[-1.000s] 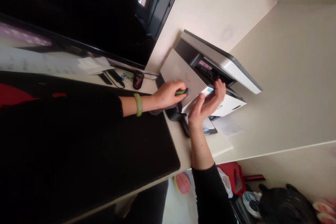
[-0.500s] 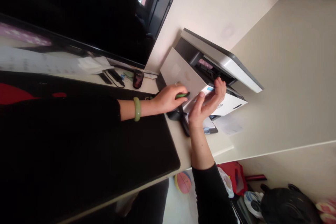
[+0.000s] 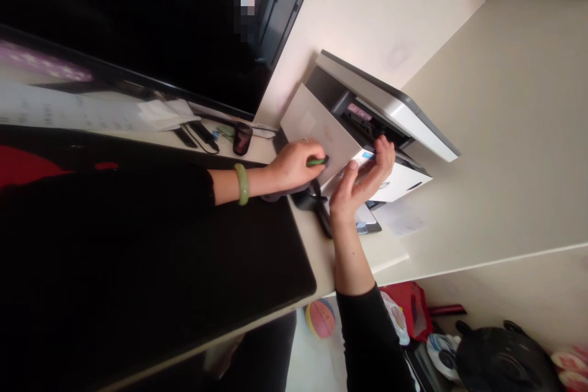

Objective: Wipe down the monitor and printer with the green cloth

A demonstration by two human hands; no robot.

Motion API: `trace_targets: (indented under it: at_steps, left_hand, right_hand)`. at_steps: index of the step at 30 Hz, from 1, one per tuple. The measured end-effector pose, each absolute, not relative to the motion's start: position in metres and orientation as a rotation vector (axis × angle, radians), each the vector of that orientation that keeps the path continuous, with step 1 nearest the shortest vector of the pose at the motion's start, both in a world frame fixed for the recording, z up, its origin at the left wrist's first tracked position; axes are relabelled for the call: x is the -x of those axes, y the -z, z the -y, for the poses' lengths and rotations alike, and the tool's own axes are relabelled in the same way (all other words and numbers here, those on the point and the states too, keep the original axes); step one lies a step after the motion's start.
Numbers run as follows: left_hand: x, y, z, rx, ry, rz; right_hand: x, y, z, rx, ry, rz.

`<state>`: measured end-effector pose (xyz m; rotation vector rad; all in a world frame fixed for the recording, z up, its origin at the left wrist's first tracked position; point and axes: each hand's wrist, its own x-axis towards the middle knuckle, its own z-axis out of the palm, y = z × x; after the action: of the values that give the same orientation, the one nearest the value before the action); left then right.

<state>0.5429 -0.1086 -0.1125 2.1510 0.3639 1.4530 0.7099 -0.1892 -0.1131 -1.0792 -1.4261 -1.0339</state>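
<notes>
A white and grey printer [image 3: 316, 116] stands at the desk's far end, its scanner lid [image 3: 390, 98] raised over a dark opening with a pink label inside. My left hand [image 3: 296, 164], with a green bangle [image 3: 241, 184] on the wrist, is closed around a small green thing with a dark tip [image 3: 316, 162]. That tip is at the printer's side panel; whether it touches cannot be told. My right hand [image 3: 361, 187] holds the printer's front corner, thumb by the side panel and fingers curled at the opening's edge.
A black monitor [image 3: 138, 30] stands behind a black desk mat [image 3: 220, 257]. Papers [image 3: 68, 107], cables and a small dark box [image 3: 241, 138] lie below the monitor. A ball [image 3: 320, 318], a red bag [image 3: 411, 312] and a black bag [image 3: 505, 358] are beyond the desk's edge.
My left hand has shifted slightly upward in the picture along the printer's side panel, still closed on the green thing. My right hand stays at the corner.
</notes>
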Motion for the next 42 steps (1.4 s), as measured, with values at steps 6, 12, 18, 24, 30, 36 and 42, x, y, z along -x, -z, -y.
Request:
trace_targets:
  at_steps: [6, 12, 18, 24, 30, 36, 42]
  left_hand:
    - [-0.544, 0.112, 0.111, -2.123, -1.462, -0.437]
    - [-0.545, 0.113, 0.11, -2.144, -1.462, -0.419]
    - [-0.544, 0.113, 0.104, -2.173, -1.449, -0.387]
    - [-0.543, 0.111, 0.102, -2.16, -1.471, -0.449]
    - [-0.543, 0.11, 0.1, -2.17, -1.464, -0.48]
    - [-0.543, 0.11, 0.102, -2.201, -1.436, -0.418]
    - [-0.545, 0.107, 0.097, -2.167, -1.447, -0.452]
  right_hand:
    - [-0.711, 0.114, 0.189, 1.084, 1.034, 1.43]
    - [-0.712, 0.114, 0.187, 1.039, 1.055, 1.432]
    - [-0.711, 0.114, 0.187, 1.045, 1.052, 1.427]
    - [-0.71, 0.115, 0.187, 1.018, 1.032, 1.425]
    - [-0.711, 0.116, 0.186, 1.002, 1.031, 1.429]
    - [-0.711, 0.117, 0.185, 1.011, 1.037, 1.422]
    - [-0.713, 0.118, 0.185, 1.034, 1.027, 1.419]
